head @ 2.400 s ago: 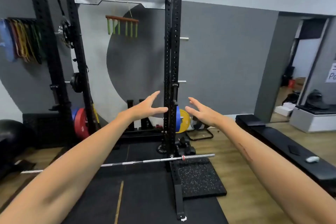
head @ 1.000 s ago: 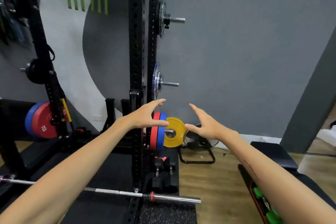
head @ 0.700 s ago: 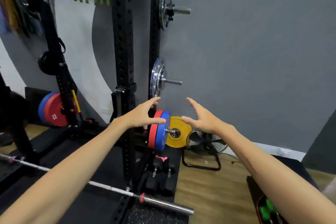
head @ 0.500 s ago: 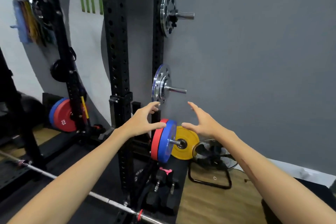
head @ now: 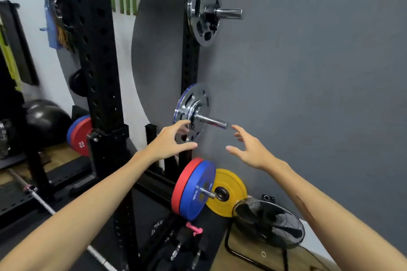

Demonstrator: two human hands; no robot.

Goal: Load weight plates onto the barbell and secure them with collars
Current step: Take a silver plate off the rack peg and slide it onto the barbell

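Note:
Small chrome plates (head: 193,108) hang on a storage peg of the black rack's rear upright, at mid height. My left hand (head: 169,143) hovers just in front of their lower left edge, fingers spread, holding nothing. My right hand (head: 248,149) is open to the right of the peg's tip, apart from it. Below hang a red plate (head: 181,185) and a blue plate (head: 196,191) on a low peg, with a yellow plate (head: 231,191) behind them. More chrome plates (head: 201,11) sit on a high peg. The barbell (head: 44,204) lies on the floor at lower left.
The rack's front upright (head: 99,72) stands left of my arms. A floor fan (head: 268,224) sits at lower right by the grey wall. Dumbbells and a pink clip (head: 193,229) lie under the low peg. Red and blue plates (head: 80,136) hang on the far side.
I have stepped closer to the rack's right side and looked up. Both open hands rose from the level of the coloured plates to the mid-height chrome plates.

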